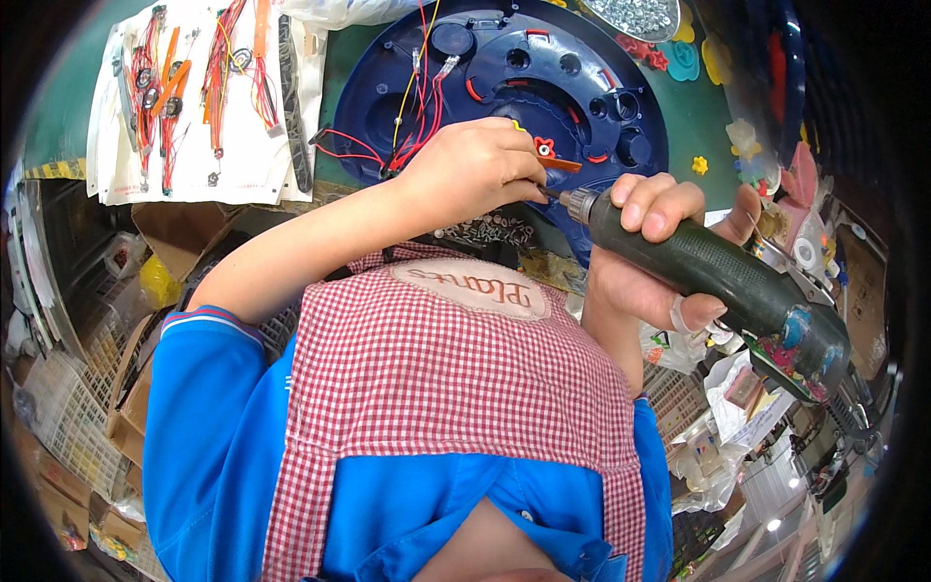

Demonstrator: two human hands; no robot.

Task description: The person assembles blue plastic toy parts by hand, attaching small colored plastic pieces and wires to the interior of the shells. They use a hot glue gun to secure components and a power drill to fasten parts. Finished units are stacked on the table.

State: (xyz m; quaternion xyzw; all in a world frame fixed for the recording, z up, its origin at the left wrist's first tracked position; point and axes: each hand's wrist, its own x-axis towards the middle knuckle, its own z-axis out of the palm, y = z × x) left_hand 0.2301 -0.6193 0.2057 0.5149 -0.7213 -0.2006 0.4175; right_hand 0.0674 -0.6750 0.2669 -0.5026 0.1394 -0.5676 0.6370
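The electric screwdriver (722,267) is in the right hand (645,238), which wraps around the front part of its dark green body. Its long axis runs diagonally, from the rear end at lower right to the bit (550,193) at upper left. The controlling relation is bit to left hand (477,170): the bit points at the left fingertips and sits right beside them. The left fingers are curled close together; whether they pinch the bit or a small part cannot be told.

The round blue plastic housing (376,78) lies beyond both hands, on the side away from the torso. The left hand is over its near edge and is the nearer of the two. An orange strip (562,166) and a red part with a white centre (545,148) are just beyond the left fingertips. Red wires (436,102) extend across the housing beyond the left wrist.
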